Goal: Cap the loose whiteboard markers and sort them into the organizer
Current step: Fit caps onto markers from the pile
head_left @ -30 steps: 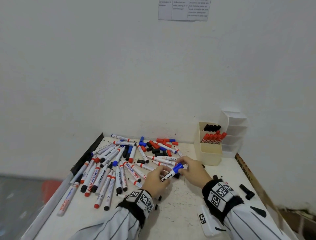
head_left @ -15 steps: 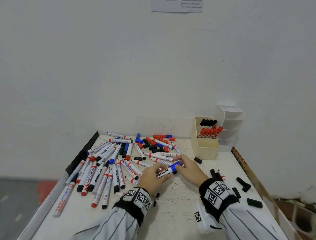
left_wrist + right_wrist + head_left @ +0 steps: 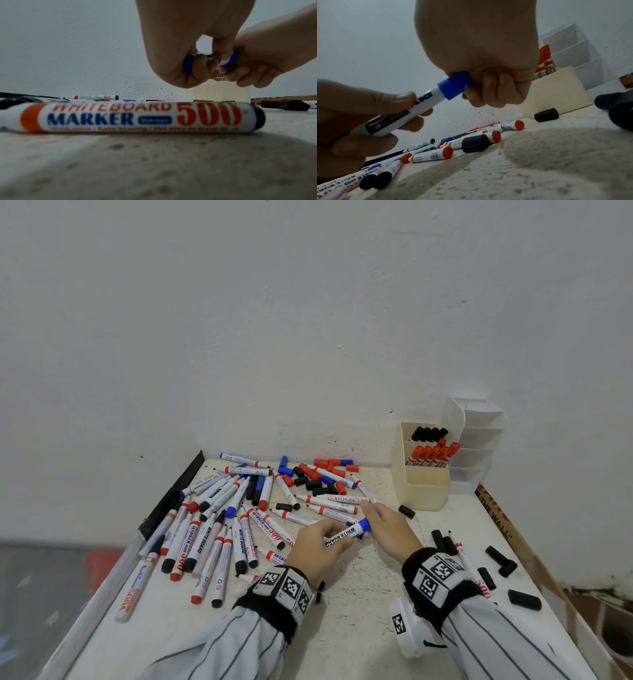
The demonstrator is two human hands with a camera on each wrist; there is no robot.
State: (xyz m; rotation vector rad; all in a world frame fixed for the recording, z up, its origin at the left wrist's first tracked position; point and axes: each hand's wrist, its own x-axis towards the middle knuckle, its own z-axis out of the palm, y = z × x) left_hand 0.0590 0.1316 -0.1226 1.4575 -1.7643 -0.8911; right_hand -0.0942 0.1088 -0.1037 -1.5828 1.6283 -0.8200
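Head view shows loose markers (image 3: 219,529) and caps (image 3: 318,474) strewn over the table (image 3: 359,611) left of and beyond the hands, with black caps (image 3: 496,556) to the right. A cream organizer (image 3: 424,484) (red and black markers upright inside) stands beyond the right hand (image 3: 390,529). Between both hands, just above the table, sits the blue-capped marker (image 3: 346,535): white barrel, black lettering. The left hand (image 3: 315,549) grips its barrel; the right hand's fingers (image 3: 489,86) curl round its blue cap (image 3: 455,85).
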